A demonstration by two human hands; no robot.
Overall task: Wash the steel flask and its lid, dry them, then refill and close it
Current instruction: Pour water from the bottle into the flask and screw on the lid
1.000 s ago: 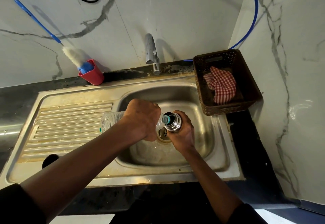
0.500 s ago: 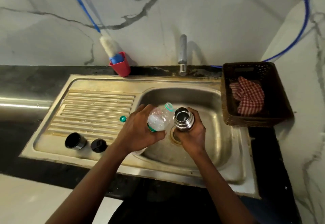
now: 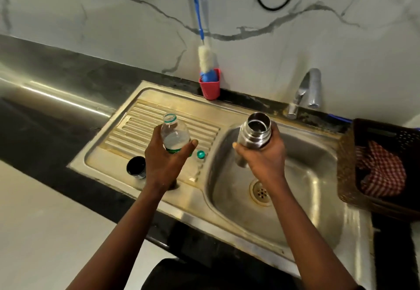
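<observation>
Over the stainless steel sink basin (image 3: 302,189), my right hand (image 3: 261,160) has its grip wrapped around the body of the round steel flask (image 3: 254,135), held upright with its mouth open; the lower part of the flask is hidden behind my fingers and what is inside cannot be made out. Over the ribbed draining board (image 3: 145,128), my left hand (image 3: 166,164) grips a clear plastic bottle (image 3: 175,135) around its green-labelled base, uncapped and nearly upright; its lower half is covered by my palm. A small green bottle cap (image 3: 201,154) lies on the board just beside that hand. A black cup-shaped lid (image 3: 136,167) stands on the board near my left wrist; a second dark item under the wrist is almost fully hidden. A red cup (image 3: 210,88) holding a blue-handled white bottle brush (image 3: 205,60) stands at the wall. At the right edge, a brown woven basket (image 3: 347,153) with a red checked cloth (image 3: 381,171) is cut off.
</observation>
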